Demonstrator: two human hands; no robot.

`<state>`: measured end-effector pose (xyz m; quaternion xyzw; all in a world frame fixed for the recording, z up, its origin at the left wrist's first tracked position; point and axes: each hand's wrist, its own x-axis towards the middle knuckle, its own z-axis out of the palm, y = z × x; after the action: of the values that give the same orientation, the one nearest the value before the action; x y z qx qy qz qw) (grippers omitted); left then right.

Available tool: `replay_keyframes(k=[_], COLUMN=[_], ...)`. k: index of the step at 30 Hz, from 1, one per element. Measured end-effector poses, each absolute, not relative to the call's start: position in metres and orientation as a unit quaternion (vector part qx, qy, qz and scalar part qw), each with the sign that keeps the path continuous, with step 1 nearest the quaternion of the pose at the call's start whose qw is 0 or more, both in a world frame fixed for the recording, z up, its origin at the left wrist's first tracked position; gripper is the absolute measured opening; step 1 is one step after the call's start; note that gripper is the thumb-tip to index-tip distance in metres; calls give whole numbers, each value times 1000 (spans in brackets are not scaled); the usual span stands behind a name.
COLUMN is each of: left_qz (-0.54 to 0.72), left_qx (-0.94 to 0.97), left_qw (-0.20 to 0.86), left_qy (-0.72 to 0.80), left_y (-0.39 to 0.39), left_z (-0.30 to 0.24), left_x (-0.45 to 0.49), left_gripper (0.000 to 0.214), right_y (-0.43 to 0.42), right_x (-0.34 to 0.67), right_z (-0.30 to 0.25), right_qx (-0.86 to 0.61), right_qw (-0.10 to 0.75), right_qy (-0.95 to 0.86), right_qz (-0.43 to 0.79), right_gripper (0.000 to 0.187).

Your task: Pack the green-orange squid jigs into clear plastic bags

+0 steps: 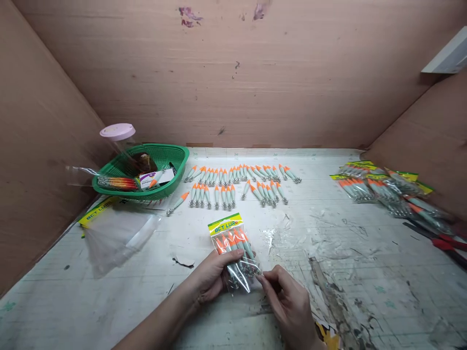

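A clear bag (241,268) with a yellow-and-green header (225,225) printed "BCT LURE" is held up just over the near middle of the table, tilted, its header end away from the person and its lower end towards them. Inside it lies a row of pale lures with orange tips (237,237), the tips by the header and the hooks bunched at the lower end. The left hand (213,277) pinches the bag from its left side, thumb laid flat across the front and the other fingers behind. The right hand (288,296) has thumb and forefinger closed on the bag's lower right corner, its other fingers curled in; whether a hook is caught along with the plastic is too small to tell. Beyond the bag, loose lures (272,194) of the same colours lie in two uneven rows, tips mostly pointing away, with one lure (178,203) set slantwise at the left end of the nearer row. To the left, flat clear bags (116,236) with yellow headers lie spread on the table (233,330), near a green basket (140,195) that carries a pink-lidded jar (117,131) and a packet of red and orange lures (117,183). Far to the right is a heap of filled bags (379,187), with a red-and-black tool (447,244) just beside it, and brown panels (233,97) wall the table in
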<state>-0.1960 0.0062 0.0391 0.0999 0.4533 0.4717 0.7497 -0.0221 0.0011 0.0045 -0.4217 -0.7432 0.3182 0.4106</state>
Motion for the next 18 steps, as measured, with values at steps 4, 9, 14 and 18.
replay_keyframes(k=[4,9,14,18], left_qz=[470,459,441,434], left_qx=[107,140,187,268], left_qw=[733,717,675,549], left_qy=[480,506,560,662], left_y=[3,-7,-30,-54], left_z=[47,50,40,28], left_x=[-187,-184,-185,-183], left_gripper=[33,44,110,102], right_y=[-3,-4,-4,-2], right_x=[-19,-15,-14,-14], right_z=[3,-3,-2,5], right_qx=[-432,-417,-427,-435], right_qw=[403,375,385,355], right_qy=[-733,-760,-766,-786], right_qz=[335,328,286,259], right_gripper=[21,21,25,18])
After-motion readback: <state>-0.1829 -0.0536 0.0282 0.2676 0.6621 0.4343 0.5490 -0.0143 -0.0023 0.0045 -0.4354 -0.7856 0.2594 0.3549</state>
